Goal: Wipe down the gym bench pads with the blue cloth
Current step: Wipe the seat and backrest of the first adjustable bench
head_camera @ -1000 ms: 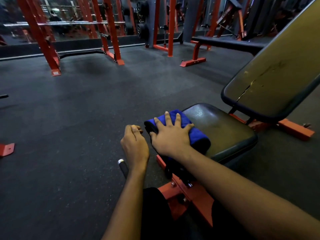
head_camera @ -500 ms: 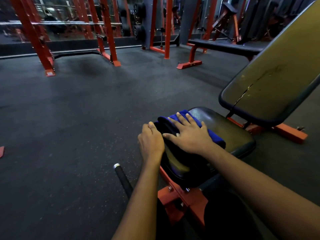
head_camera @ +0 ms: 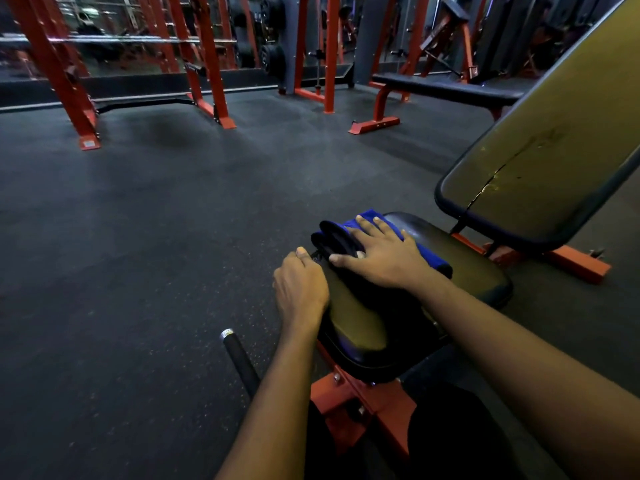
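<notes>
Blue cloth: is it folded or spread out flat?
Folded. The cloth shows stacked layers with a rounded fold at its left end, under the flat right hand on the seat pad.

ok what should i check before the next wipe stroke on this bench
1. right hand flat on the blue cloth: ok
2. blue cloth on the seat pad: ok
3. left hand grips the seat pad's edge: ok
4. back pad surface sound: not ok, a crack runs across it
5. back pad already wiped: cannot tell
</notes>
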A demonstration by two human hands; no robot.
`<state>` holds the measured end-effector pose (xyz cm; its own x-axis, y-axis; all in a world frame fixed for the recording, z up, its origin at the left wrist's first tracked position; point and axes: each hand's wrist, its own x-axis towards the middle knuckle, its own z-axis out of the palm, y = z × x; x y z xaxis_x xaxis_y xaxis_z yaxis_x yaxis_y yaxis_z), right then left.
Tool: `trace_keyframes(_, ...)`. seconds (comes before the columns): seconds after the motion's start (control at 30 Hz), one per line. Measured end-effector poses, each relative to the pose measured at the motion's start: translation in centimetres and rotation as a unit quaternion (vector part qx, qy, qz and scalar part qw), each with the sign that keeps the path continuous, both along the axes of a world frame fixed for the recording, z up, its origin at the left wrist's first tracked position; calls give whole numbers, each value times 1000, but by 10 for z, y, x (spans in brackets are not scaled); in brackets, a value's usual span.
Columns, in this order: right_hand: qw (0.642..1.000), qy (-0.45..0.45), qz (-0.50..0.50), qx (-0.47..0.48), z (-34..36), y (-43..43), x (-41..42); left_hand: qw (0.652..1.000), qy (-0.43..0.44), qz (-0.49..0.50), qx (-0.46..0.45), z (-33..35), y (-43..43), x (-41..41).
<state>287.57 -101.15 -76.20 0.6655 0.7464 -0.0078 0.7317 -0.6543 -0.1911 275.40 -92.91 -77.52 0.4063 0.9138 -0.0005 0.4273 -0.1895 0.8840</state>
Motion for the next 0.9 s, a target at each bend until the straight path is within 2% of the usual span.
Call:
trace_keyframes(0.2, 999, 7, -37, -28, 6, 38, 30, 1000, -6, 0, -2, 0, -2, -3)
trace_keyframes(0.37, 999, -2, -27, 29, 0, 1, 25, 1000, -18, 8, 10, -6, 2, -3)
trace_keyframes(0.5, 997, 17, -75, 28, 2, -18, 68, 1000, -21, 2, 12, -7, 1, -1)
trace_keyframes(0.67, 971, 137, -189, 49, 3, -48, 138, 999, -36, 14, 16, -8, -2, -2)
trace_keyframes(0.9, 979, 162, -98, 71, 12, -16, 137, 997, -56, 54, 28, -9, -1, 2)
